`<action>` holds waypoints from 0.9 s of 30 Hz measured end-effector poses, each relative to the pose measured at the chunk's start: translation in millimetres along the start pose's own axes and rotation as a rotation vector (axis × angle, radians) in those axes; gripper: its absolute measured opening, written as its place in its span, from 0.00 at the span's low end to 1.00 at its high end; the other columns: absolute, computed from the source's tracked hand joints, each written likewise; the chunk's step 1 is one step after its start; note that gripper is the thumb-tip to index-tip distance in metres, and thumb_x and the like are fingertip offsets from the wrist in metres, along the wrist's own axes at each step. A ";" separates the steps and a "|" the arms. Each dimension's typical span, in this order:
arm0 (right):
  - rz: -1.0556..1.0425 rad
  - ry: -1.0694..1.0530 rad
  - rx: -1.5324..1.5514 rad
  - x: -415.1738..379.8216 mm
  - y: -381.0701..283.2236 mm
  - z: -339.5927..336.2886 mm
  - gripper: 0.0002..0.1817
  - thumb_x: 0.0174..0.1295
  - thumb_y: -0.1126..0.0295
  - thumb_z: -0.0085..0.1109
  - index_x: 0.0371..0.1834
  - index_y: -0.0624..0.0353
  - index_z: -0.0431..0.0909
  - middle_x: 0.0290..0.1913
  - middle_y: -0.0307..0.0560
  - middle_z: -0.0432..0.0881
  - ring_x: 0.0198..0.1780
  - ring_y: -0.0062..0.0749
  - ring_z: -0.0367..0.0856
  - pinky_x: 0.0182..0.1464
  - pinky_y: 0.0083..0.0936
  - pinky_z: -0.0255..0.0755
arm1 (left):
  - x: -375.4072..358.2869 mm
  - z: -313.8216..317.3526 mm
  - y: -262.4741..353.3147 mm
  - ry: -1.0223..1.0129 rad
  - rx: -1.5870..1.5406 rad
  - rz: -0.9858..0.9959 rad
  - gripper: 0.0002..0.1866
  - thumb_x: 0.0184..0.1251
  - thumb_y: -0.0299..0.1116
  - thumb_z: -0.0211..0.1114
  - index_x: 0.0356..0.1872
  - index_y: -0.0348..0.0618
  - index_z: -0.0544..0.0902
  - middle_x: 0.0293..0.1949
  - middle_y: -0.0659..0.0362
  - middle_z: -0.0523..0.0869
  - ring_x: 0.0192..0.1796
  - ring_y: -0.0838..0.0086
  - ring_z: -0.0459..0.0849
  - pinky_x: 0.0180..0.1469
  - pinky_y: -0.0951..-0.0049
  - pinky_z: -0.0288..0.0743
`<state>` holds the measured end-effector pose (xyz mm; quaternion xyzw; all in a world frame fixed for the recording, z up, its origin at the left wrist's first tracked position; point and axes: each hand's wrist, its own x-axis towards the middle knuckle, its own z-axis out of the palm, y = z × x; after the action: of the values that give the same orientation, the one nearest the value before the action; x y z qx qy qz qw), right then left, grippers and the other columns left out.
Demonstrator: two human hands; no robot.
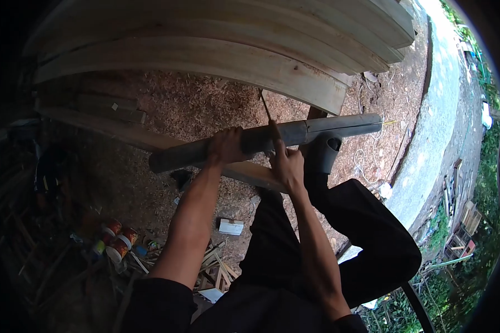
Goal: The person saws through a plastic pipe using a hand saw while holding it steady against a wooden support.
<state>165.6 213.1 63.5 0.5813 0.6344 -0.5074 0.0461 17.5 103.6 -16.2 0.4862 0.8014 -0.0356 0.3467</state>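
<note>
A long grey pipe [328, 126] lies slantwise across a wooden beam [255, 172]. A dark seam runs lengthwise along its right part, and a line crosses it near the middle. My left hand [226, 146] is closed over the pipe's left half, pressing on it from above. My right hand [288, 165] is closed around the handle of a thin-bladed tool [268, 111], seen edge-on, which resembles a handsaw. The blade points away from me across the pipe. Whether it bites into the pipe cannot be made out. My foot in a dark shoe [322, 155] rests against the pipe's near side.
Long stacked planks [205, 53] stretch across the far side. Wood shavings [205, 97] cover the ground. Several tins [118, 244] and scrap sticks [219, 269] lie at lower left, with a small white box [230, 226] nearby. A pale concrete strip [436, 127] runs along the right.
</note>
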 end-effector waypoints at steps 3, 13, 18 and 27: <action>0.102 -0.037 0.041 -111.6 23.0 -49.1 0.36 0.67 0.42 0.48 0.16 0.68 0.75 0.13 0.36 0.69 0.18 0.18 0.67 0.21 0.26 0.58 | 0.7 7.2 1.4 0.018 -0.035 -0.018 0.48 0.40 0.64 0.73 0.57 0.38 0.72 0.49 0.47 0.82 0.52 0.57 0.82 0.55 0.60 0.74; -0.070 0.038 -0.030 13.6 -5.9 12.1 0.33 0.67 0.49 0.51 0.21 0.75 0.71 0.14 0.46 0.68 0.21 0.23 0.66 0.26 0.33 0.65 | 1.2 -1.3 1.6 0.048 -0.054 -0.014 0.45 0.44 0.64 0.71 0.56 0.38 0.72 0.49 0.49 0.81 0.51 0.58 0.82 0.54 0.60 0.73; 0.091 -0.034 0.087 -107.3 46.6 -50.9 0.34 0.69 0.46 0.48 0.14 0.66 0.73 0.13 0.34 0.67 0.19 0.15 0.64 0.21 0.24 0.55 | -1.3 -1.0 3.8 0.081 -0.052 -0.011 0.45 0.42 0.62 0.73 0.56 0.38 0.72 0.50 0.48 0.81 0.53 0.56 0.81 0.56 0.59 0.73; -0.040 0.025 0.059 9.0 16.7 6.3 0.36 0.68 0.46 0.47 0.17 0.73 0.71 0.12 0.48 0.69 0.19 0.27 0.65 0.26 0.38 0.64 | 5.7 7.3 0.5 0.125 -0.047 0.031 0.47 0.43 0.63 0.72 0.57 0.36 0.71 0.47 0.50 0.83 0.51 0.58 0.82 0.57 0.63 0.71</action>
<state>172.5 211.7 44.8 0.5758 0.6314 -0.5193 0.0108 20.0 105.3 -25.0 0.4914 0.8145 0.0189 0.3079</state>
